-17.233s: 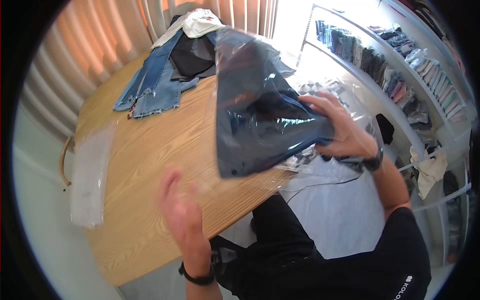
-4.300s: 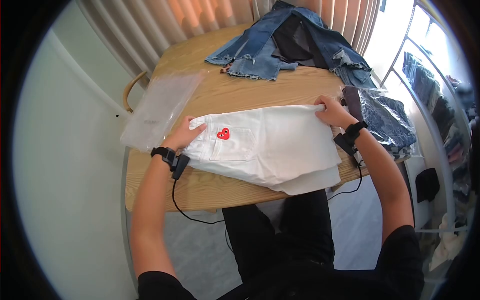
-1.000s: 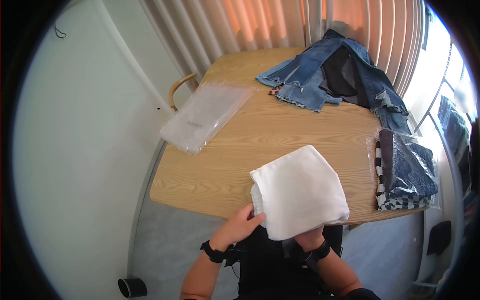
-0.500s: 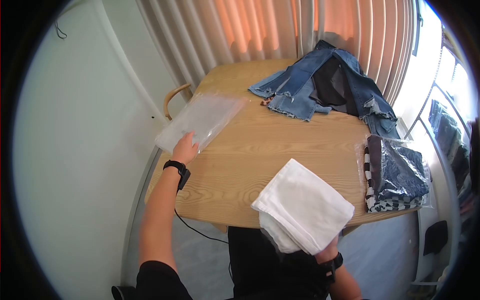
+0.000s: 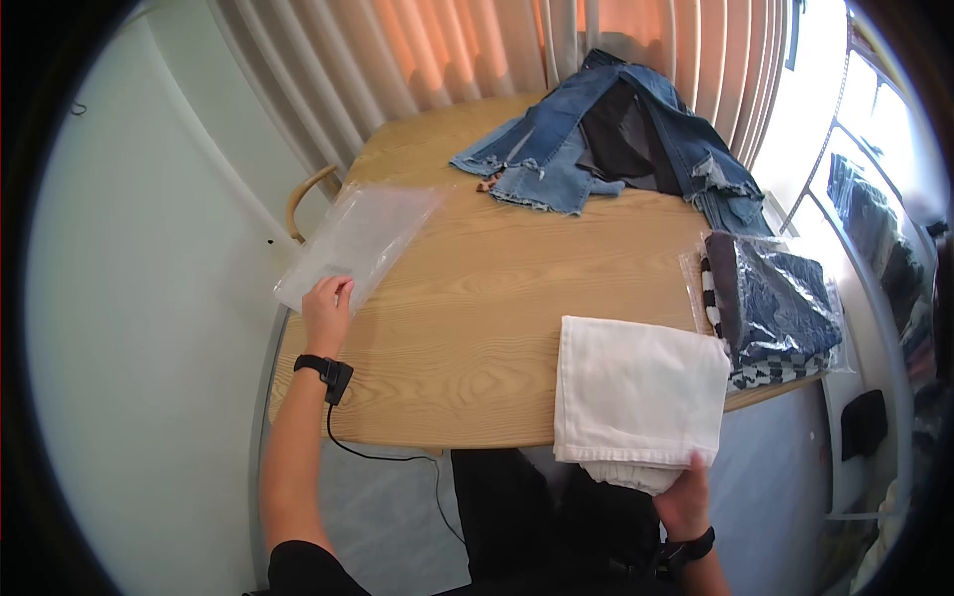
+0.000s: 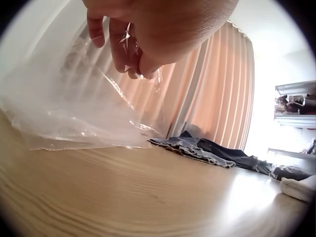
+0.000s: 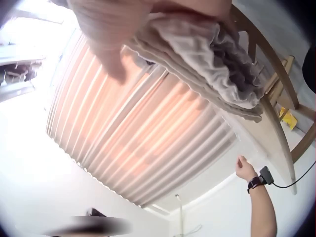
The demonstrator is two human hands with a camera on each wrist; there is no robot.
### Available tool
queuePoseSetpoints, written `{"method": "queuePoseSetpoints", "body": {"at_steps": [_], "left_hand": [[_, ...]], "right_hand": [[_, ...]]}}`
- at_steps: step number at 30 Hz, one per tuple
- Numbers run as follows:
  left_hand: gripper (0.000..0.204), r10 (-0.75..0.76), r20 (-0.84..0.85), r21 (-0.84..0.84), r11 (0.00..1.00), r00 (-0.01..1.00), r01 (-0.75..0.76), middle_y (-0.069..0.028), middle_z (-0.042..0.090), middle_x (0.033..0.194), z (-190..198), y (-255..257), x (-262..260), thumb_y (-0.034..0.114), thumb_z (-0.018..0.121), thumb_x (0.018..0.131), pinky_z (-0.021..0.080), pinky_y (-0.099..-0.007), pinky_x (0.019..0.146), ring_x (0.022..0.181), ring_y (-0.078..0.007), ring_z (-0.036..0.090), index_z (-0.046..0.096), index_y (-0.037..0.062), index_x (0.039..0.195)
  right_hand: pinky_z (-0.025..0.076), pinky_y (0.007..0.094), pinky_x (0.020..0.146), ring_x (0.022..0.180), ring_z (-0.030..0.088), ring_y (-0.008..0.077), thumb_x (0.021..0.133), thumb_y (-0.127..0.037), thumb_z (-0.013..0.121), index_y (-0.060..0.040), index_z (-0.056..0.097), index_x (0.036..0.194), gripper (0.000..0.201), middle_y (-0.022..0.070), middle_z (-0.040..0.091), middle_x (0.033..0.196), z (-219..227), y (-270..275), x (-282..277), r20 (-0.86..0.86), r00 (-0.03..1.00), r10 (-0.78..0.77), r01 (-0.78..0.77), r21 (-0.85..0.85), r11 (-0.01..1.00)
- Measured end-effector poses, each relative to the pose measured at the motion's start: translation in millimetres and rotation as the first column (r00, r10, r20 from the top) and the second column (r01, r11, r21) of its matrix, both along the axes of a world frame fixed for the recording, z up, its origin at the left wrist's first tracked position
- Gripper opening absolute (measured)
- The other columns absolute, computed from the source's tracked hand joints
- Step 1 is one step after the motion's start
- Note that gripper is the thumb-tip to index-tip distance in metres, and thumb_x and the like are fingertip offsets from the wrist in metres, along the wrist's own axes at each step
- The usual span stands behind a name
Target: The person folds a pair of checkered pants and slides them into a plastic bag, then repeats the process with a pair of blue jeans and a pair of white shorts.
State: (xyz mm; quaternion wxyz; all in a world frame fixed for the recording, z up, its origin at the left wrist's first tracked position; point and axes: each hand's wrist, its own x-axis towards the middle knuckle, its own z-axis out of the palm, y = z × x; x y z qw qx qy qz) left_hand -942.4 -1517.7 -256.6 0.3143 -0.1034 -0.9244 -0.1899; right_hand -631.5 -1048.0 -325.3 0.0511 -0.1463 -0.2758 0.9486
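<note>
My left hand (image 5: 328,306) pinches the near edge of a clear plastic bag (image 5: 376,228) on the left of the table. In the left wrist view, the fingertips (image 6: 145,69) draw the film (image 6: 113,98) up off the wood, and the rest of the bag lies on the tabletop. At the front right, my right hand (image 5: 686,502) grips a folded pair of white trousers (image 5: 641,387) by its near corner, thumb on top and fingers hidden beneath. In the right wrist view, the gathered layers of the white trousers (image 7: 197,54) show beside the palm.
Bagged dark and checkered clothes (image 5: 775,308) lie at the table's right edge, close to the white trousers. Ripped blue jeans (image 5: 646,129) are spread at the back. A wooden chair (image 5: 308,194) stands left, with shelves of clothes (image 5: 874,219) at right. A cable (image 5: 388,457) trails from the left wrist.
Seconds ago both hands spread the white trousers on the table; now they are folded and held in the right hand, turned and moved right. My left hand left them for the plastic bag and pinches it.
</note>
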Motion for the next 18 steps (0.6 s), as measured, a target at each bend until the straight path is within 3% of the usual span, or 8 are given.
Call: {"method": "queuePoseSetpoints", "body": {"at_steps": [3, 4, 8, 11, 13, 14, 16, 18], "left_hand": [[0.005, -0.056, -0.098, -0.102, 0.994, 0.994, 0.046, -0.0095, 0.066, 0.089, 11, 22, 24, 0.009, 0.065, 0.084, 0.046, -0.0390, 0.080, 0.084, -0.0282, 0.062, 0.066, 0.0050, 0.086], [0.003, -0.080, -0.185, -0.158, 0.986, 0.980, 0.051, -0.0081, 0.066, 0.092, 15, 31, 35, 0.006, 0.065, 0.082, 0.045, -0.0399, 0.084, 0.087, -0.0276, 0.061, 0.065, 0.0065, 0.084], [0.016, -0.341, -0.125, -0.349, 0.894, 0.932, 0.281, -0.0073, 0.064, 0.094, 27, 50, 86, -0.003, 0.066, 0.074, 0.042, -0.0431, 0.092, 0.094, -0.0285, 0.059, 0.065, 0.0084, 0.086], [0.022, -0.484, 0.016, -0.356, 0.815, 0.875, 0.457, -0.0059, 0.064, 0.099, 30, 45, 121, -0.005, 0.069, 0.066, 0.040, -0.0436, 0.096, 0.099, -0.0277, 0.058, 0.065, 0.0106, 0.081], [0.025, -0.358, 0.093, -0.385, 0.848, 0.929, 0.365, -0.0102, 0.062, 0.112, 30, 24, 132, -0.006, 0.066, 0.064, 0.039, -0.0449, 0.099, 0.111, -0.0314, 0.053, 0.067, 0.0095, 0.084], [0.025, -0.351, 0.096, -0.384, 0.850, 0.932, 0.360, -0.0102, 0.062, 0.112, 26, 7, 132, -0.006, 0.066, 0.064, 0.039, -0.0449, 0.099, 0.111, -0.0314, 0.053, 0.067, 0.0095, 0.084], [0.034, 0.005, 0.070, -0.537, 0.843, 0.998, 0.033, -0.0148, 0.056, 0.125, 20, -19, 132, -0.005, 0.063, 0.065, 0.039, -0.0468, 0.100, 0.121, -0.0359, 0.047, 0.068, 0.0078, 0.096], [0.036, 0.043, 0.118, -0.434, 0.901, 0.992, 0.013, -0.0169, 0.052, 0.130, 13, -16, 139, -0.002, 0.064, 0.069, 0.038, -0.0467, 0.102, 0.124, -0.0377, 0.044, 0.066, 0.0067, 0.105]], "right_hand": [[0.043, 0.0406, 0.102, 0.122, 0.051, 0.0271, 0.087, -0.009, 0.064, -0.0037, 0.036, 0.141, 0.061, 0.0120, 0.050, 0.135, 7, -6, -12, 0.210, 0.977, 0.031, -0.070, 0.180, 0.981], [0.048, 0.0384, 0.097, 0.117, 0.055, 0.0256, 0.083, 0.004, 0.064, -0.0020, 0.037, 0.139, 0.063, 0.0126, 0.053, 0.130, 13, -7, -16, 0.245, 0.970, 0.010, -0.032, 0.088, 0.996], [0.047, 0.0409, 0.098, 0.117, 0.056, 0.0280, 0.087, -0.012, 0.063, -0.0017, 0.036, 0.140, 0.060, 0.0145, 0.052, 0.132, 20, 10, -18, 0.230, 0.969, 0.087, -0.155, 0.293, 0.944], [0.039, 0.0433, 0.106, 0.125, 0.049, 0.0293, 0.091, -0.026, 0.059, -0.0033, 0.034, 0.143, 0.062, 0.0141, 0.048, 0.138, 10, 20, -15, 0.124, 0.986, 0.108, -0.108, -0.004, 0.994], [0.030, 0.0450, 0.112, 0.133, 0.041, 0.0290, 0.093, -0.040, 0.054, -0.0061, 0.030, 0.146, 0.067, 0.0118, 0.041, 0.146, 11, 15, -16, -0.056, 0.990, -0.132, 0.115, -0.233, 0.966], [0.024, 0.0453, 0.115, 0.136, 0.036, 0.0278, 0.094, -0.043, 0.052, -0.0083, 0.028, 0.147, 0.068, 0.0089, 0.035, 0.150, 8, 16, -13, -0.106, 0.988, -0.108, 0.072, -0.299, 0.952], [0.028, 0.0443, 0.112, 0.133, 0.039, 0.0265, 0.094, -0.041, 0.054, -0.0075, 0.031, 0.145, 0.066, 0.0086, 0.038, 0.148, -2, 8, -13, -0.072, 0.989, -0.129, 0.116, -0.155, 0.981], [0.032, 0.0433, 0.110, 0.131, 0.043, 0.0252, 0.094, -0.039, 0.056, -0.0067, 0.034, 0.143, 0.063, 0.0083, 0.041, 0.145, -2, -4, -18, -0.043, 0.988, -0.147, 0.147, -0.009, 0.989]]}}
